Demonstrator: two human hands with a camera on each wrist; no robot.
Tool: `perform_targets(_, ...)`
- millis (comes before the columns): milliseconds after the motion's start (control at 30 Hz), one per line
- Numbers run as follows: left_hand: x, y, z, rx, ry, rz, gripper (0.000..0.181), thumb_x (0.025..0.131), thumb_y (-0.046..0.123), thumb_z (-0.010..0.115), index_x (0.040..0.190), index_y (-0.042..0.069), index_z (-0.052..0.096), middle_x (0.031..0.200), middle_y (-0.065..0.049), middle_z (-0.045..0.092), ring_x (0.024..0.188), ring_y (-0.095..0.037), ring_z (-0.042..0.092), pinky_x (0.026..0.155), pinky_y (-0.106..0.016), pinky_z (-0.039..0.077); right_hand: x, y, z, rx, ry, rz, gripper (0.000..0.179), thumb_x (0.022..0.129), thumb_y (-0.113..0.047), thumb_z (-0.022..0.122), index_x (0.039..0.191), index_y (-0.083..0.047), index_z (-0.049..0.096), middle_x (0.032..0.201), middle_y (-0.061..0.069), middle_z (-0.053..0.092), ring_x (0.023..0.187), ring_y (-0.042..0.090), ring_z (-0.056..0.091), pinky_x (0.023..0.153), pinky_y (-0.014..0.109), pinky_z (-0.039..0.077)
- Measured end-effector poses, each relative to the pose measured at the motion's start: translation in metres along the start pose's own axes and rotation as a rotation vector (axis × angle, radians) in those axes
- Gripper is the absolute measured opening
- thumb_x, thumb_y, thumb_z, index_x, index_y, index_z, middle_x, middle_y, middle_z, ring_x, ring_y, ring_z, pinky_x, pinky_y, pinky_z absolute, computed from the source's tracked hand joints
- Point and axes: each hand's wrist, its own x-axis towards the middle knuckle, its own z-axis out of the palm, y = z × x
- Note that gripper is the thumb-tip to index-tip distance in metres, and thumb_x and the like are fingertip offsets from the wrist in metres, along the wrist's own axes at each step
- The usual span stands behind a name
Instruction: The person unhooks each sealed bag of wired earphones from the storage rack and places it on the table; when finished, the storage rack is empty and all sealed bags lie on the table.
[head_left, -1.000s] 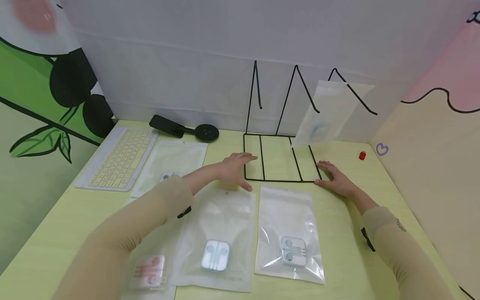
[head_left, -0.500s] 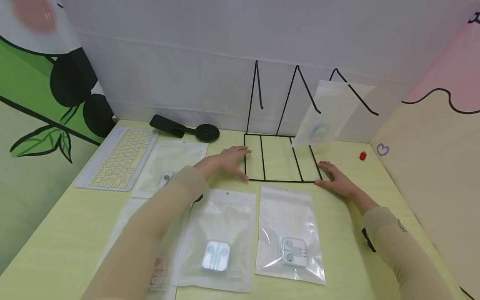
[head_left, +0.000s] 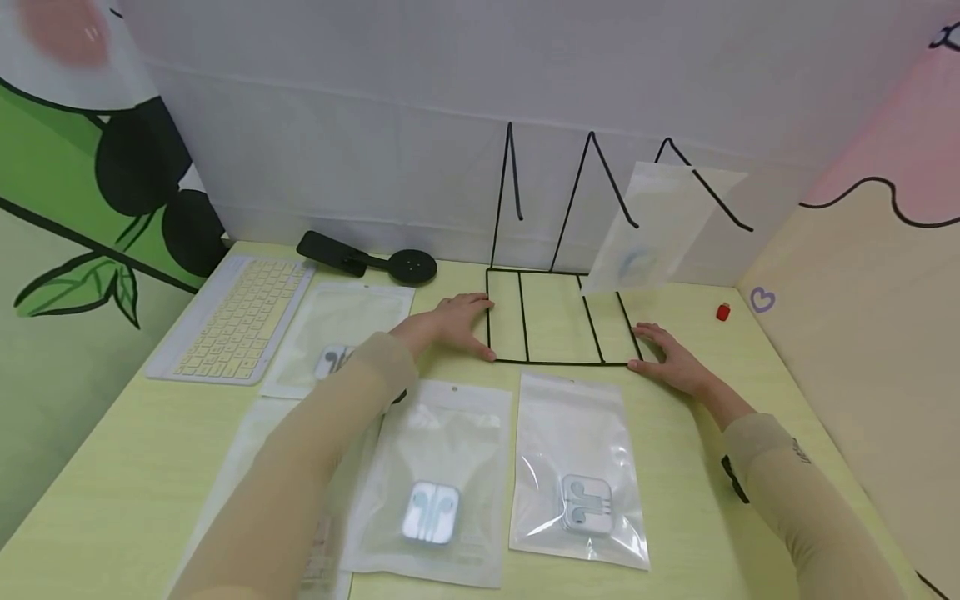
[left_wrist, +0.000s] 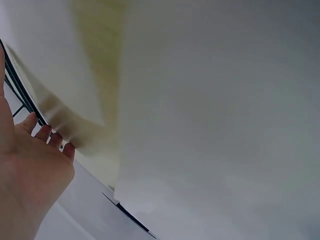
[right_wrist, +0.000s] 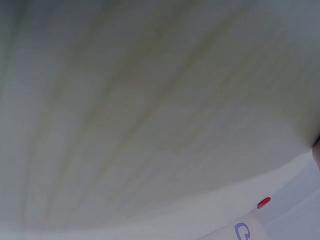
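Observation:
A black wire rack (head_left: 551,362) stands at the back of the table, with three bent prongs rising from its flat base. On its rightmost prong hangs a translucent bag (head_left: 660,221) holding a pale, coiled item. My left hand (head_left: 453,321) touches the left side of the base, thumb and fingers spread; the left wrist view shows its fingers (left_wrist: 56,139) at a dark bar. Against the base's right side rests my right hand (head_left: 675,365), its fingers loosely extended; only a sliver of it shows in the right wrist view. Neither hand grips anything.
Bags with boxed earphones lie in front: a middle bag (head_left: 450,433), a right bag (head_left: 573,433), a back-left bag (head_left: 352,312) and one (head_left: 255,450) partly under my left arm. A white keyboard (head_left: 240,321), a black round-ended device (head_left: 411,267) and a red piece (head_left: 723,312) lie around.
My left hand has drawn back to the left and come to the left side of the rack's base. The right hand has stayed at the right side.

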Motion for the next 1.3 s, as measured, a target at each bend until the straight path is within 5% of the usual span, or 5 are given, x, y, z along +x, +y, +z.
perform_targets(500, 0.001, 0.009, 0.001, 0.017, -0.047, -0.022, 0.107, 0.071, 0.067, 0.067, 0.151, 0.013, 0.02, 0.158, -0.007, 0.012, 0.145, -0.029, 0.011, 0.114, -0.054, 0.013, -0.017, -0.011, -0.008, 0.042, -0.024, 0.087, 0.077, 0.088, -0.04, 0.065, 0.149, -0.013, 0.027, 0.157, 0.018, 0.009, 0.142, 0.043, 0.001, 0.107, 0.067, 0.005)
perform_targets(900, -0.001, 0.007, 0.005, 0.041, -0.046, -0.025, 0.109, 0.069, 0.068, 0.068, 0.151, 0.013, 0.021, 0.158, -0.007, 0.014, 0.144, -0.029, 0.012, 0.113, -0.054, 0.015, -0.035, -0.019, -0.02, 0.226, 0.009, 0.096, 0.064, 0.096, -0.036, 0.054, 0.147, -0.006, 0.029, 0.149, 0.019, 0.032, 0.134, 0.04, 0.032, 0.107, 0.06, 0.023)
perform_targets(1033, -0.003, 0.004, 0.004, 0.041, -0.054, -0.029, 0.109, 0.069, 0.069, 0.068, 0.151, 0.014, 0.02, 0.158, -0.008, 0.013, 0.144, -0.029, 0.012, 0.113, -0.055, 0.015, -0.038, -0.03, -0.029, 0.276, 0.083, 0.089, 0.061, 0.098, -0.037, 0.05, 0.148, -0.012, 0.028, 0.149, 0.018, 0.032, 0.134, 0.032, 0.035, 0.108, 0.055, 0.026)
perform_targets(1200, -0.006, 0.003, 0.004, 0.046, -0.051, -0.027, 0.109, 0.07, 0.069, 0.067, 0.151, 0.014, 0.02, 0.158, -0.008, 0.013, 0.144, -0.03, 0.012, 0.113, -0.055, 0.014, -0.037, -0.044, -0.041, 0.426, 0.27, 0.043, 0.054, 0.098, -0.03, 0.05, 0.147, -0.015, 0.032, 0.149, 0.014, 0.029, 0.126, 0.009, 0.042, 0.101, 0.021, 0.04)
perform_targets(1300, -0.007, 0.003, 0.004, 0.048, -0.049, -0.022, 0.109, 0.069, 0.069, 0.067, 0.151, 0.014, 0.02, 0.158, -0.007, 0.013, 0.144, -0.03, 0.012, 0.113, -0.055, 0.014, -0.034, -0.053, -0.049, 0.585, 0.392, 0.005, 0.051, 0.097, -0.022, 0.053, 0.144, -0.014, 0.037, 0.145, 0.009, 0.032, 0.124, 0.006, 0.04, 0.093, 0.01, 0.04)
